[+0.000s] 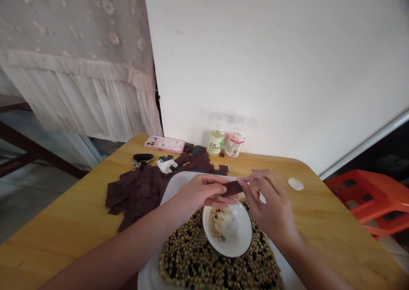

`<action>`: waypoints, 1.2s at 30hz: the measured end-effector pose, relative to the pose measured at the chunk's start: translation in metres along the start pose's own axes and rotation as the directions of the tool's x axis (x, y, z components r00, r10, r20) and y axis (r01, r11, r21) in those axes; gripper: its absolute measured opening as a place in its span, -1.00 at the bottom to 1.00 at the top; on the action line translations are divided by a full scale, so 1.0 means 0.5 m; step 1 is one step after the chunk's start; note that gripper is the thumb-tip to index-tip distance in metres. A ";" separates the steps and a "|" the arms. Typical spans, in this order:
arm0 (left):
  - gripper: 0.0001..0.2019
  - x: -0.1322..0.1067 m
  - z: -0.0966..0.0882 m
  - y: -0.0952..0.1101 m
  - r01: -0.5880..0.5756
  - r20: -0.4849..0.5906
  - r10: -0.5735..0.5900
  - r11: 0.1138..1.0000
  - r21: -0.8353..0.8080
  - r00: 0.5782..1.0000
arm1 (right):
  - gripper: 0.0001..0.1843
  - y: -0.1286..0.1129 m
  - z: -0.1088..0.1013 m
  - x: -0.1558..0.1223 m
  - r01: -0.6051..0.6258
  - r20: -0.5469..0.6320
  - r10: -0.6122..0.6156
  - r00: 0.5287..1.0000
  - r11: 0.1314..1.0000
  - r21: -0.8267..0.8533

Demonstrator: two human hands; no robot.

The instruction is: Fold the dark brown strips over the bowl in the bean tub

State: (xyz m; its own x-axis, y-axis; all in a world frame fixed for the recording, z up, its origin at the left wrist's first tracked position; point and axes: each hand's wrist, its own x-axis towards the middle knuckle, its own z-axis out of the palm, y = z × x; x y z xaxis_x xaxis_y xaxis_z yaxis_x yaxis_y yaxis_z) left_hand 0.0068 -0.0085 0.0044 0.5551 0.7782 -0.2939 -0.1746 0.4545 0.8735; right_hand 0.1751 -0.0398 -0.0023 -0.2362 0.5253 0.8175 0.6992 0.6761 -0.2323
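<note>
A small dark brown rectangular piece (232, 188), like cloth or thick paper, is held between both hands above a white bowl. My left hand (209, 190) pinches its left end between thumb and fingers. With its fingertips, my right hand (266, 196) grips the right end. Below them the white bowl (244, 234) with a dark rim contains some small pale beads and a whitish patch. The bowl rests on a mass of tan and black round beads (198, 256) in a white tray (151, 256). My hands hide part of the bowl's far rim.
Left of the tray lies a pile of brown pieces (140, 192), with a crumpled tissue (166, 166), keys with a black fob (142, 157) and a pink phone (164, 144). Two bottles, one green-labelled (216, 141), one red-labelled (234, 144), stand by the wall. A clear lid (295, 184) and orange stool (373, 196) are right.
</note>
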 end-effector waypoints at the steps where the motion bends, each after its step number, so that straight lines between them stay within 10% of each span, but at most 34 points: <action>1: -0.83 0.000 0.000 0.000 -0.014 -0.024 0.013 1.000 -0.005 1.000 | -0.70 0.000 0.000 0.000 -0.001 -0.001 0.001 1.000 1.000 0.002; 27: -0.83 -0.005 -0.001 0.003 0.080 0.065 -0.078 0.996 -0.024 0.995 | -0.68 -0.002 -0.002 0.006 -0.132 0.007 0.133 0.991 0.979 0.156; 36: -0.86 -0.004 -0.001 0.004 0.042 0.057 -0.042 0.999 0.008 0.998 | -0.72 0.004 0.001 0.012 -0.351 -0.034 0.434 0.900 0.770 0.532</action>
State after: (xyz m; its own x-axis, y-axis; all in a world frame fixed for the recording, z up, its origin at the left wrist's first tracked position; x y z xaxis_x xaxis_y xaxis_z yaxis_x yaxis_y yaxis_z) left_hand 0.0051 -0.0088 0.0065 0.6071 0.7326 -0.3078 -0.1446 0.4828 0.8637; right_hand 0.1746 -0.0351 0.0017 0.1137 0.7486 0.6532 0.2623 0.6115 -0.7465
